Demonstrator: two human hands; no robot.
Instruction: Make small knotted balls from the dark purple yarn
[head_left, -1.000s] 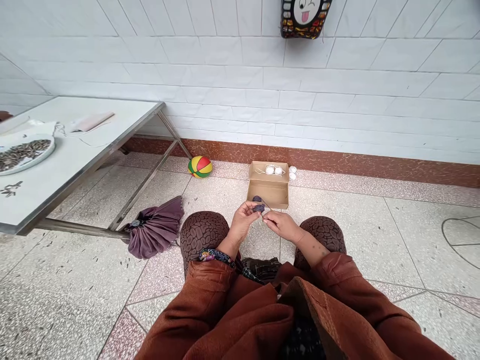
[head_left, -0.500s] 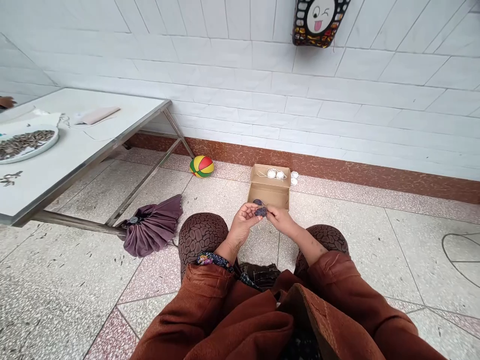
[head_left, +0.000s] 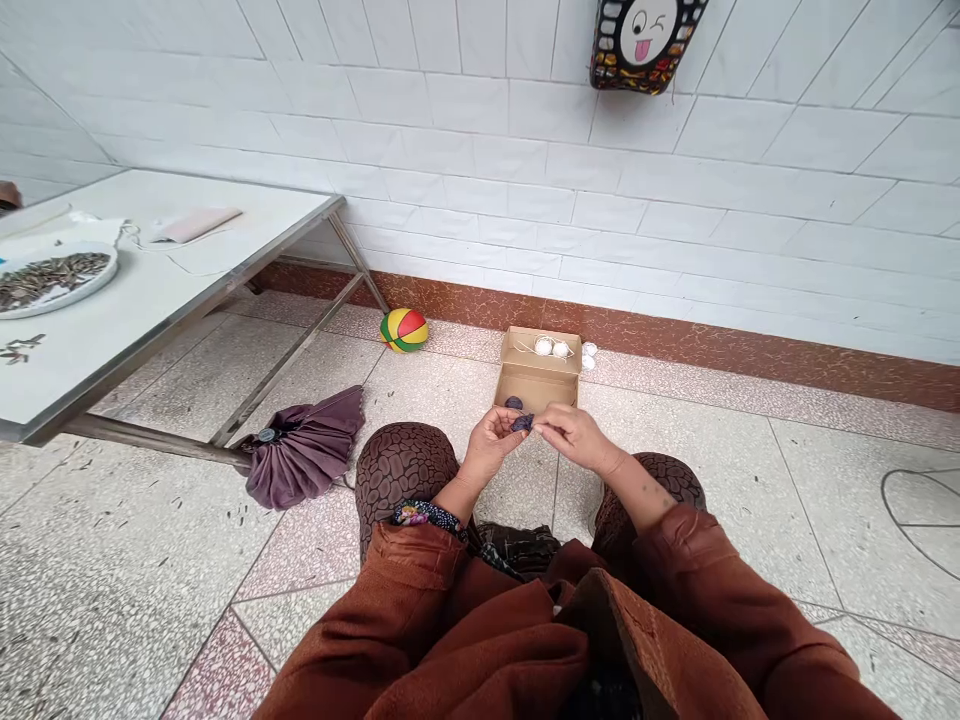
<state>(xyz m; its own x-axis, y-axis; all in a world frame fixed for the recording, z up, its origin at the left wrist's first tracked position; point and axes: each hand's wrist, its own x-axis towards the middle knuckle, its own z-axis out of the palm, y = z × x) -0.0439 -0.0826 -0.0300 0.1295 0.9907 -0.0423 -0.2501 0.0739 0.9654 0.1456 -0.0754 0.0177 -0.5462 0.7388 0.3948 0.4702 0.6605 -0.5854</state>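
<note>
Between the thumb and fingers of my left hand (head_left: 487, 440) is a small dark purple ball (head_left: 523, 423), which looks like wound yarn. My right hand (head_left: 574, 436) is closed in a pinch at the ball's right side; whatever lies between those fingertips is too small to make out. Just beyond my hands, an open cardboard box (head_left: 540, 385) rests on the floor. A second dark purple ball (head_left: 514, 403) is at its near left edge. Two white balls (head_left: 552, 347) with loose white string lie in the raised far part of the box.
More white pieces (head_left: 589, 355) lie right of the box. A colourful ball (head_left: 404, 330) sits near the wall. At left, a folded purple umbrella (head_left: 304, 450) lies by a metal-framed table (head_left: 172, 270) bearing a plate (head_left: 105, 285) of brown pieces. A black basket (head_left: 604, 60) hangs above.
My right hand has shifted slightly right and turned, its fingers now pinching from above. My left hand has stayed almost in place with the ball. More of the second dark ball shows.
</note>
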